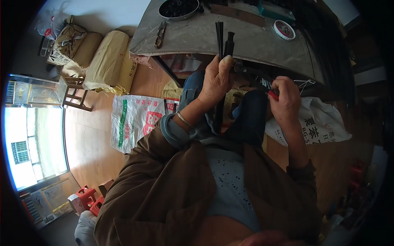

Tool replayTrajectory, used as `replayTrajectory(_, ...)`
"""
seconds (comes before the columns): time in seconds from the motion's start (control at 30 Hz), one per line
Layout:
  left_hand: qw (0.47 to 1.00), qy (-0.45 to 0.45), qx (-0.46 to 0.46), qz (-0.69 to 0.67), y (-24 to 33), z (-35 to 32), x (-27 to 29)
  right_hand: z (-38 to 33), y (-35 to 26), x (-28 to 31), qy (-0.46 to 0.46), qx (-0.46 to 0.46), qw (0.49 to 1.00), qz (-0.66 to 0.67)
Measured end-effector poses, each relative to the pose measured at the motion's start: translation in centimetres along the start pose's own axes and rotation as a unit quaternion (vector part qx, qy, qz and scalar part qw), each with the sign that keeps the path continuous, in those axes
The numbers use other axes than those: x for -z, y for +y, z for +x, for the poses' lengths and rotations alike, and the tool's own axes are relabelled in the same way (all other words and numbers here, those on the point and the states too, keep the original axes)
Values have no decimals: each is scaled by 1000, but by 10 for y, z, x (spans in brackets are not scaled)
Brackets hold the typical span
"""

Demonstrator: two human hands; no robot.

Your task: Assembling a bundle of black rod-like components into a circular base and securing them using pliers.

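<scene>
Black strips [220, 45] upright in clenched left hand [216, 80], right hand [285, 100] fisted around red-handled tool [272, 94] beside them

The lower ends of the black strips [221, 45] vanish behind the left hand [215, 80] and the lap. The red-handled tool [272, 94] is mostly buried in the right hand [286, 100]; its working end (dark against dark) is too murky to make out. The desk [246, 41] runs off the top edge, cutting the dark round dish [179, 9].
</scene>
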State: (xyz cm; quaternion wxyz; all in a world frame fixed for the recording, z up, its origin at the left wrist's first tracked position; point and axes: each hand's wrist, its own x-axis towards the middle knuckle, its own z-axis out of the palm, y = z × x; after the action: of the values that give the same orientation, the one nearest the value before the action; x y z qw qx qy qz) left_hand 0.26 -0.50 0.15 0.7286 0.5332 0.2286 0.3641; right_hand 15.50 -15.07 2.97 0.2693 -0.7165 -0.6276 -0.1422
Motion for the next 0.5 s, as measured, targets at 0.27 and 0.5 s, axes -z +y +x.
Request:
replayTrajectory(0.27,998,-55,35,20,7,0,-4,-10,-5,15,-359,-350,685,528)
replayTrajectory(0.5,997,-40,33,-50,2,-3,3,-2,3,34,-356,-258,801,406)
